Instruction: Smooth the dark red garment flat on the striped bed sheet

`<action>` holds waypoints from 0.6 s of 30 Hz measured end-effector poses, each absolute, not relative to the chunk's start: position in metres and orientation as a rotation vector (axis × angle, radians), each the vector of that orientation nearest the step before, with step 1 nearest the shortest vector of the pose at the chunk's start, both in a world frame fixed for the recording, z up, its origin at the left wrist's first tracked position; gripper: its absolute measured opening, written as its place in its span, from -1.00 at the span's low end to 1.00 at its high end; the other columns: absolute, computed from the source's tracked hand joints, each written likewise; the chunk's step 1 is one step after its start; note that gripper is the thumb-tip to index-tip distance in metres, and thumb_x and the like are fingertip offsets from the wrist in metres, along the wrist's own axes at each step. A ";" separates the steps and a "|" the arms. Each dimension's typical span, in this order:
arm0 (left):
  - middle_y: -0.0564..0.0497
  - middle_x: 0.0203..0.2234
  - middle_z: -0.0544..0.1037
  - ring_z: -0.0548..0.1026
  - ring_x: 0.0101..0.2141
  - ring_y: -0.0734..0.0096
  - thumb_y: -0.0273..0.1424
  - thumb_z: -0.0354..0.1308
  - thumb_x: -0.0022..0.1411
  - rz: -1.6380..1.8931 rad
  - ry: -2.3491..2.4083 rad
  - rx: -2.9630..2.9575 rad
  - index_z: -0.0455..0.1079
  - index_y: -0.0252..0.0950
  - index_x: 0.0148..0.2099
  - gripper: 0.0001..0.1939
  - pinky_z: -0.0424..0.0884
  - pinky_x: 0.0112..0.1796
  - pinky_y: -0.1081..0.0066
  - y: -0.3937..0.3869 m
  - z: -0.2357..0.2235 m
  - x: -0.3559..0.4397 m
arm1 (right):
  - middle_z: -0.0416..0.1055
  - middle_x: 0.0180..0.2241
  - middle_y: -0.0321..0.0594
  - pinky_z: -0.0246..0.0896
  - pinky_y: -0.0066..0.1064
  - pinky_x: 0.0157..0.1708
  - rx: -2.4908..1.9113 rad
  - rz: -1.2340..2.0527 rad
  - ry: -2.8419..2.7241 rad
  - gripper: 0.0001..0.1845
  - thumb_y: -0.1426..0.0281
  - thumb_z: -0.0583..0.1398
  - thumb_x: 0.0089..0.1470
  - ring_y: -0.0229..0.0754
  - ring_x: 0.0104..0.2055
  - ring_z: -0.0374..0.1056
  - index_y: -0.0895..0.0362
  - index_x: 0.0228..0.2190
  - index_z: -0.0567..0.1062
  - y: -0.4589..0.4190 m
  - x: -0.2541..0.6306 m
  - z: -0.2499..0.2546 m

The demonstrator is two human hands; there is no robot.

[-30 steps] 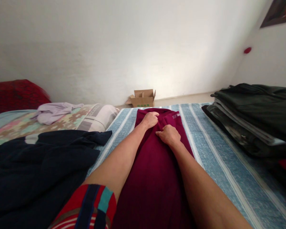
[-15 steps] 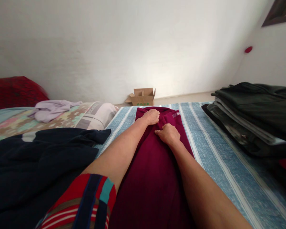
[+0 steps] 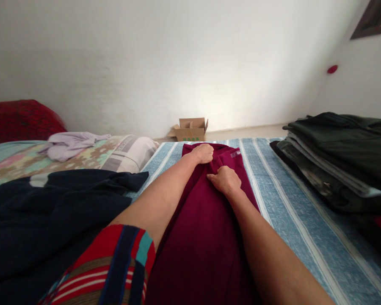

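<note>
A long maroon garment (image 3: 203, 237) lies lengthwise on the blue-and-white striped bed cover, its far end folded and bunched. I cannot tell whether it is trousers or a top. A small light print shows near its far right corner. My left hand (image 3: 203, 153) is closed on the cloth at the far end, with the knuckles up. Slightly nearer and to the right, my right hand (image 3: 226, 179) pinches a gathered fold of the same cloth, thumb pointing left. Between the two hands the fabric is puckered.
Dark clothes (image 3: 51, 212) lie spread on the left, before a lilac cloth (image 3: 71, 145) and a pale printed bundle (image 3: 131, 153). A stack of folded clothes (image 3: 339, 156) stands on the striped cover (image 3: 273, 186) at right. Beyond the bed sits an open cardboard box (image 3: 191, 131) by the wall.
</note>
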State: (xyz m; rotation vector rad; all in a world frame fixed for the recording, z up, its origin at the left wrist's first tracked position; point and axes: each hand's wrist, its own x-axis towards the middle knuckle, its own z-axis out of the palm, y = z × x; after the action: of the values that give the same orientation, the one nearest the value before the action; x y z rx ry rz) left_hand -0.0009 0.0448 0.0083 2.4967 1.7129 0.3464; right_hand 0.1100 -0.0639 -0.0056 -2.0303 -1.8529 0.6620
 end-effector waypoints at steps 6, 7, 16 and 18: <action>-0.04 -0.47 0.54 0.47 -0.30 0.28 -0.60 0.00 -0.03 0.541 1.739 2.470 0.46 -0.31 -0.45 -0.78 0.34 -0.19 0.40 0.045 -0.006 -0.011 | 0.48 -0.18 0.03 0.32 -0.21 -0.22 -2.042 0.625 -1.854 -0.55 0.09 0.15 0.00 0.08 -0.11 0.41 0.16 -0.22 0.53 -0.066 0.109 -0.004; -0.02 -0.44 0.54 0.47 -0.31 0.31 -0.61 -0.02 -0.02 0.577 1.734 2.466 0.46 -0.30 -0.41 -0.75 0.34 -0.21 0.42 0.044 -0.009 -0.012 | 0.49 -0.18 0.02 0.32 -0.21 -0.22 -2.040 0.624 -1.854 -0.56 0.08 0.15 0.00 0.09 -0.12 0.41 0.15 -0.23 0.53 -0.066 0.109 -0.004; -0.13 -0.08 0.43 0.35 -0.02 0.28 -0.68 -0.15 0.10 0.785 1.840 2.459 0.39 -0.31 -0.14 -0.61 0.24 0.03 0.32 0.008 -0.015 -0.027 | 0.49 -0.18 0.03 0.32 -0.21 -0.22 -2.057 0.620 -1.867 -0.56 0.08 0.15 0.00 0.08 -0.11 0.41 0.15 -0.24 0.54 -0.066 0.108 -0.006; -0.13 -0.02 0.40 0.30 0.05 0.28 -0.66 -0.13 0.13 0.735 1.843 2.457 0.40 -0.30 -0.14 -0.64 0.17 0.08 0.30 0.004 -0.021 -0.033 | 0.49 -0.19 0.02 0.31 -0.21 -0.22 -2.058 0.612 -1.875 -0.56 0.07 0.14 0.00 0.08 -0.10 0.40 0.14 -0.26 0.54 -0.066 0.108 -0.007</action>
State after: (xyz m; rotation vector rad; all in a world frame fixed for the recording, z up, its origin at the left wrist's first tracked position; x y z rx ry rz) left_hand -0.0325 0.0042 -0.0212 2.4565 1.8426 0.7348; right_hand 0.1080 -0.0665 -0.0071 -2.0584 -1.8748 0.6120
